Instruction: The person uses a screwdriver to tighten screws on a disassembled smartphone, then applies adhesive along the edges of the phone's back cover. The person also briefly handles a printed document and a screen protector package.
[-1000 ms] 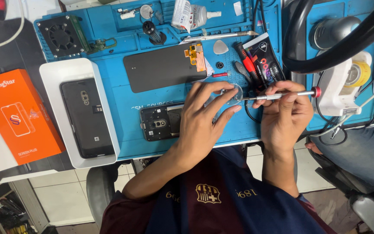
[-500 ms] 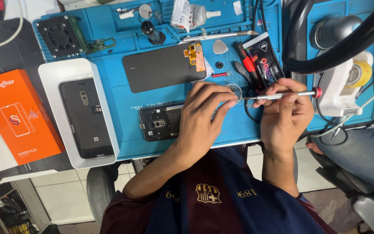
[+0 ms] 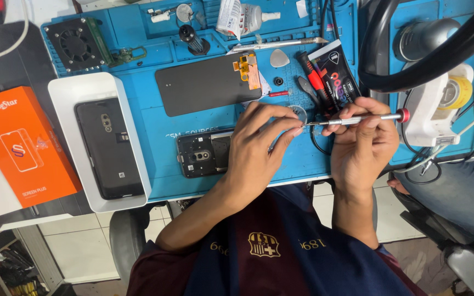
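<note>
Fingers (image 3: 281,129) of the left hand (image 3: 259,151) are curled and pressed down over the opened phone (image 3: 201,155), covering its right half, with the fingertips bunched right where the screwdriver tip lands. Right hand (image 3: 363,145) has its fingers pinched around a slim silver screwdriver (image 3: 357,118) with a red cap, held almost level and pointing left toward the left fingertips. So the phone sits on the blue mat (image 3: 154,181) at the near edge of the bench, camera end sticking out to the left of the hand. Just left of it there's a white tray (image 3: 64,90) with a black back cover (image 3: 108,148) lying flat inside, and further left an orange box (image 3: 20,145). Going up the mat, a dark screen panel (image 3: 204,85) with an orange flex tab lies flat just above the hands. Beside it on the right are red-handled tools (image 3: 311,77) and a dark packet (image 3: 338,74). At the far edge there's a small black fan (image 3: 75,44), a glue tube (image 3: 242,16) and a metal knife (image 3: 278,45). Off to the right, a white holder with a roll of yellow tape (image 3: 451,93).
</note>
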